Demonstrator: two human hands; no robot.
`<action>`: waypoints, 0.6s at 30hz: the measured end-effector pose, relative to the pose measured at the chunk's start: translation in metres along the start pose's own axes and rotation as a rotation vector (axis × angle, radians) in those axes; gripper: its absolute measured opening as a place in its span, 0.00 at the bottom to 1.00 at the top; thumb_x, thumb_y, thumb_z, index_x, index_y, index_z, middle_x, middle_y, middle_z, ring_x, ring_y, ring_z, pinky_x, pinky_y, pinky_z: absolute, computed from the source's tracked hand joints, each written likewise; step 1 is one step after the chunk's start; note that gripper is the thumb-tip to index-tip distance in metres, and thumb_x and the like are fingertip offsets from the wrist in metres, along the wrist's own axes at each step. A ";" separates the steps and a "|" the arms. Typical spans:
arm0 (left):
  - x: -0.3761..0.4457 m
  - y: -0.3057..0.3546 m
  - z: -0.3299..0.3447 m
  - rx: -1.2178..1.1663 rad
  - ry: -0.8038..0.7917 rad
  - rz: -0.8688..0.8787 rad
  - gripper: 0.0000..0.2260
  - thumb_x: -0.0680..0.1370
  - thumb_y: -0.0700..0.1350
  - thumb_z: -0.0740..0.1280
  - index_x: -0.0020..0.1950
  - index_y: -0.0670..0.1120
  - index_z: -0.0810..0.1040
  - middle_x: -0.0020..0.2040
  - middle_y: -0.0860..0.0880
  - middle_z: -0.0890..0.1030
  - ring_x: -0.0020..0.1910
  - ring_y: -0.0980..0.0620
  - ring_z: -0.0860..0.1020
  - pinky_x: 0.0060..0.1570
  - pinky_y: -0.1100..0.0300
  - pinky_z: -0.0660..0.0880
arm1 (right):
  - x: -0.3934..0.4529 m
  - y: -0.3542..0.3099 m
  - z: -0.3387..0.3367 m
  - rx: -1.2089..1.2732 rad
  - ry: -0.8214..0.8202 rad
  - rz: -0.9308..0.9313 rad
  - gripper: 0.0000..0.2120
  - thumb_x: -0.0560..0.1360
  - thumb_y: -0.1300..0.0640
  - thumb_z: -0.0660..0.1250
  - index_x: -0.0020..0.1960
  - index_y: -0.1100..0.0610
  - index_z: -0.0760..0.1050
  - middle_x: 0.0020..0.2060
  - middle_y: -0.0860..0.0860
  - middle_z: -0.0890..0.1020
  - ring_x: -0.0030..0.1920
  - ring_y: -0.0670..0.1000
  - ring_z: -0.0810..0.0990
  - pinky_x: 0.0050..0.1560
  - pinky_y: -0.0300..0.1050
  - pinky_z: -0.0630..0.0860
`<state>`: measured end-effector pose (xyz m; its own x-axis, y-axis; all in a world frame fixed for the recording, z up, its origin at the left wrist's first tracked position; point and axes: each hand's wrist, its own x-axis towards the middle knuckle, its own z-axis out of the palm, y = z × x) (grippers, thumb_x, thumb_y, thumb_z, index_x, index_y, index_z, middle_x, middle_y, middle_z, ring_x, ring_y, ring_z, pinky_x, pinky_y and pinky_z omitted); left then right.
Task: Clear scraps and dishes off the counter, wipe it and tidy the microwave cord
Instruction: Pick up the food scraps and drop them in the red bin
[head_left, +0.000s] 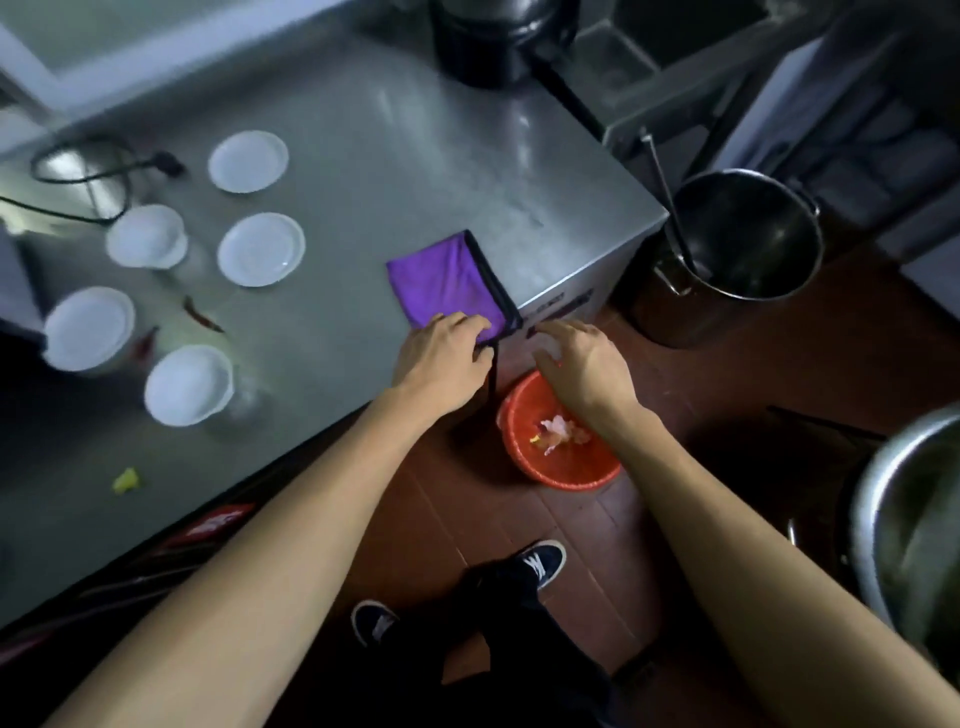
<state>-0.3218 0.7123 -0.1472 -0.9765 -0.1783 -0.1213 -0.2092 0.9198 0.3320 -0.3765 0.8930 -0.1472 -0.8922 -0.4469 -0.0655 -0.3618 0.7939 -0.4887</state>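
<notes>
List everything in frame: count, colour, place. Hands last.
Dishes: 6, white, counter left.
Cloth: 1, purple, black trim, counter corner.
Chili scraps: 2, red, between dishes.
Scrap: 1, yellow-green, counter front.
Cord: 1, black, counter far left.
Basin: 1, red, floor, holds scraps.
Pot: 1, steel, floor right.
Counter: 1, steel.
Left hand: on cloth's near edge.
Right hand: open, above basin.

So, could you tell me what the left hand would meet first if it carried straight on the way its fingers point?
Likely the purple cloth: the left hand already has fingertips on its near edge.
</notes>
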 end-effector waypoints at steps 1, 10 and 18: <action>-0.007 -0.012 -0.008 -0.002 0.020 -0.018 0.16 0.78 0.50 0.67 0.65 0.50 0.78 0.61 0.48 0.81 0.61 0.43 0.77 0.58 0.48 0.74 | 0.002 -0.016 0.003 -0.003 -0.008 -0.032 0.15 0.74 0.59 0.66 0.60 0.58 0.80 0.56 0.57 0.83 0.56 0.63 0.80 0.54 0.56 0.77; -0.091 -0.121 -0.066 0.020 0.101 -0.152 0.17 0.79 0.52 0.65 0.67 0.50 0.76 0.64 0.48 0.79 0.64 0.44 0.75 0.62 0.49 0.72 | -0.008 -0.155 0.039 -0.028 -0.039 -0.218 0.19 0.76 0.56 0.67 0.66 0.57 0.78 0.62 0.56 0.81 0.61 0.60 0.79 0.60 0.54 0.76; -0.182 -0.214 -0.099 0.001 0.154 -0.252 0.18 0.80 0.52 0.65 0.69 0.49 0.76 0.64 0.46 0.80 0.62 0.43 0.75 0.57 0.47 0.74 | -0.041 -0.266 0.095 -0.059 -0.111 -0.339 0.19 0.78 0.54 0.67 0.67 0.55 0.77 0.65 0.53 0.80 0.64 0.58 0.77 0.63 0.54 0.75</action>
<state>-0.1041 0.5129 -0.1032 -0.8900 -0.4523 -0.0569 -0.4466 0.8401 0.3080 -0.2178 0.6611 -0.0974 -0.6849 -0.7286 -0.0040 -0.6501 0.6135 -0.4484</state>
